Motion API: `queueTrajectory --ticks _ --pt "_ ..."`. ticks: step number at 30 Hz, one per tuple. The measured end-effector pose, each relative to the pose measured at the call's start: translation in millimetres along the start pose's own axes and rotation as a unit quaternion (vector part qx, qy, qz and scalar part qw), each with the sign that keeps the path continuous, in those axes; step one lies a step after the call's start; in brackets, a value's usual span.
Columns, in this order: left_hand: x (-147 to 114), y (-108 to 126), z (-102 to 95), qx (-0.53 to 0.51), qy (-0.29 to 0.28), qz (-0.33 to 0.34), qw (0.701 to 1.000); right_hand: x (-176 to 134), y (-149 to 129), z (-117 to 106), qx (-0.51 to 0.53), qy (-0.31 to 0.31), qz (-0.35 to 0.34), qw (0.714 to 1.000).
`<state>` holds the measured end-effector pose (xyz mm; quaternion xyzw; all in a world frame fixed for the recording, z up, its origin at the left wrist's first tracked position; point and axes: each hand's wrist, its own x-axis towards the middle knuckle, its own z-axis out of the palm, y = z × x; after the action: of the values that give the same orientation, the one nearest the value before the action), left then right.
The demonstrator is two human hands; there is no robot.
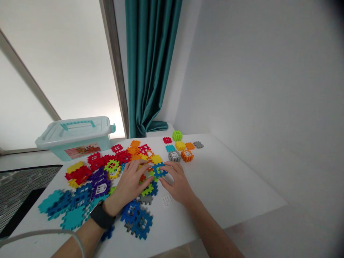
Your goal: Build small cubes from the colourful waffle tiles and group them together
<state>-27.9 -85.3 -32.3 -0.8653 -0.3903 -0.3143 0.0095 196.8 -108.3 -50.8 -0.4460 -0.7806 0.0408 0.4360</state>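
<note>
The lidded box (77,133) stands at the desk's (228,193) far left corner. Nearer than the box and to its right, the right hand (178,182) has its fingers narrowed on a blue window piece (162,173). The left hand (130,181) lies just beside, fingers wide; whether they touch that piece, I cannot tell. In front of the box are red pieces (81,174), purple pieces (100,182) and, nearest, teal pieces (73,218). Well to its right sit 4 blocks, including a lime block (177,135) and an orange block (187,155).
</note>
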Motion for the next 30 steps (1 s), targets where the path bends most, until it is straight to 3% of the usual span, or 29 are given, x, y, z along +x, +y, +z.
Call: queueTrajectory --ticks 8,14,24,30 --pt "13 8 -3.9 0.008 -0.051 0.007 0.999 -8 3 -17 -0.027 0.014 0.02 0.999" --pt "36 11 1.1 0.011 -0.096 0.028 0.995 1 25 -41 -0.043 0.027 0.016 0.999" --pt "80 -9 45.4 0.022 -0.111 0.023 0.993 24 89 -81 -0.089 0.076 0.058 0.992" --pt "86 -18 69.2 0.028 -0.12 0.011 0.992 34 137 -90 -0.113 0.063 0.093 0.987"
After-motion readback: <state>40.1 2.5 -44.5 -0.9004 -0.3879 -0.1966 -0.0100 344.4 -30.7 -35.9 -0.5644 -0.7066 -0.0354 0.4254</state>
